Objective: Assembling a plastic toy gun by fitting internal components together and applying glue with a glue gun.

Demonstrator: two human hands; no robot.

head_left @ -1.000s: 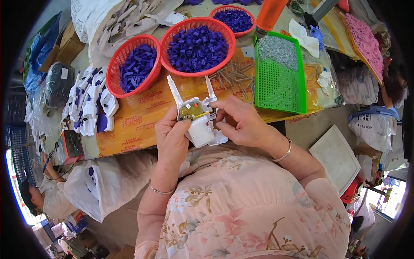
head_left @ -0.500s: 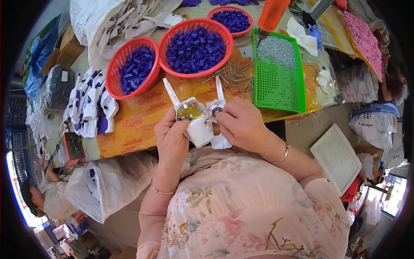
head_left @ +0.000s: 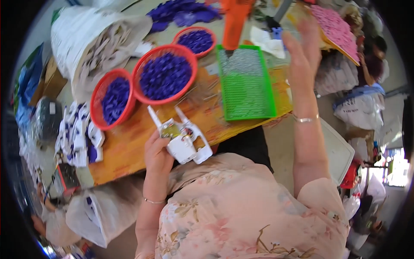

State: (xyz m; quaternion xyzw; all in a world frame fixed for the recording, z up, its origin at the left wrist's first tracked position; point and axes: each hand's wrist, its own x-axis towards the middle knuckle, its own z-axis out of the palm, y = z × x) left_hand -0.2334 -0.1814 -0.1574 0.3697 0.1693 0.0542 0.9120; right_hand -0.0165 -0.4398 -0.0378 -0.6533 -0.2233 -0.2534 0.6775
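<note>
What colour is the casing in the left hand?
The casing is white, seen best in the head view.

Dark lettering [head_left: 350,110] stands on a white bag [head_left: 363,116] at the right — too blurred to read. A white label [head_left: 52,108] on a dark wrapped package [head_left: 45,125], far left, is illegible too.

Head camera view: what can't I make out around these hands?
All in the head view:
Left hand: some fingers, hidden by the white casing.
Right hand: finger detail, smeared by blur.
Orange tool: its top, cut off by the upper edge.
Silvery pieces in the green tray: too small and blurred to tell apart.
</note>
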